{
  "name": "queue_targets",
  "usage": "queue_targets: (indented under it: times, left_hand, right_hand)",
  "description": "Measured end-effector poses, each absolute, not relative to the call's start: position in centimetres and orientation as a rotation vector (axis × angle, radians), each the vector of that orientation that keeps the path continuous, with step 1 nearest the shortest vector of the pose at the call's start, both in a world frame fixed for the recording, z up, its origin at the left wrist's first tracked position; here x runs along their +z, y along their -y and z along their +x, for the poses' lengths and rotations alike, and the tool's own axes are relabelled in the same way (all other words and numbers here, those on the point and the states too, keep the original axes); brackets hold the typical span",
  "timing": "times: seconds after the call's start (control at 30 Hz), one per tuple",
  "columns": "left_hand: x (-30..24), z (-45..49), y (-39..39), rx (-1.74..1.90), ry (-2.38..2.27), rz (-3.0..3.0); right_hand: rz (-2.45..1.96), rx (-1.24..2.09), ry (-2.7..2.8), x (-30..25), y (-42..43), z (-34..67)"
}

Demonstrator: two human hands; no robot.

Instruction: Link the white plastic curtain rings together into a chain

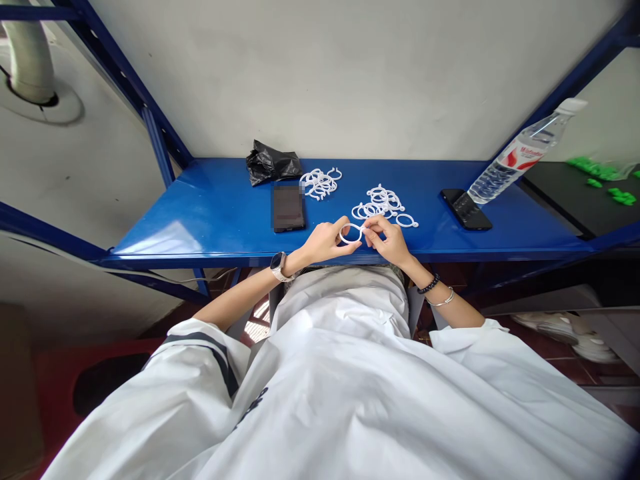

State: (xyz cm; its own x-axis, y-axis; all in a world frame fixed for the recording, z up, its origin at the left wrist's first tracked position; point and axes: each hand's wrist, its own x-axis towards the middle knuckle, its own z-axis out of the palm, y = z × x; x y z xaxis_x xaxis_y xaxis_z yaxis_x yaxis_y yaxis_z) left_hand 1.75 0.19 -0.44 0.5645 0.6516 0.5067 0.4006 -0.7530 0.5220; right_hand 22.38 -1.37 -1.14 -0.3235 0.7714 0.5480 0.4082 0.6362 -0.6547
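Note:
Between my two hands, above the front edge of the blue table, is a white plastic ring (342, 238). My left hand (325, 243) grips the ring's left side between thumb and fingers. On its right side, my right hand (386, 241) pinches the ring near its small knob, which the fingertips partly cover. Just beyond my right hand lies a loose pile of similar white rings (384, 199), with a single ring (407, 221) at its right end. A second pile of white rings (320, 184), some with visible gaps, sits farther back to the left.
The blue table (220, 207) meets a pale wall. A black plastic bag (273, 163) and a dark phone (289, 208) lie left of the rings. At right are another phone (463, 208) and a tall water bottle (520, 157). Green pieces (595, 168) lie on a dark surface beyond.

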Motion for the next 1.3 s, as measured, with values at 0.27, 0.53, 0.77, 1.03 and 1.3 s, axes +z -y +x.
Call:
queue_targets:
  times: [0.27, 0.53, 0.77, 1.03, 1.3]
  left_hand:
    - [-0.31, 1.76, -0.08, 0.991, -0.841, 2.463]
    - [-0.26, 1.83, 0.05, 0.961, -0.882, 2.463]
    - [-0.30, 1.83, 0.04, 0.951, -0.886, 2.464]
    - [-0.41, 1.77, -0.05, 0.938, -0.880, 2.464]
    - [-0.41, 1.76, -0.08, 0.939, -0.886, 2.480]
  right_hand:
    - [-0.899, 0.569, 1.975, -1.33, 1.19, 22.60]
    - [-0.906, 0.595, 2.041, -1.08, 1.26, 22.60]
    - [-0.909, 0.596, 2.073, -1.02, 1.18, 22.58]
    - [-0.914, 0.556, 2.102, -1.23, 1.10, 22.63]
    - [-0.957, 0.454, 2.105, -1.26, 1.18, 22.50]
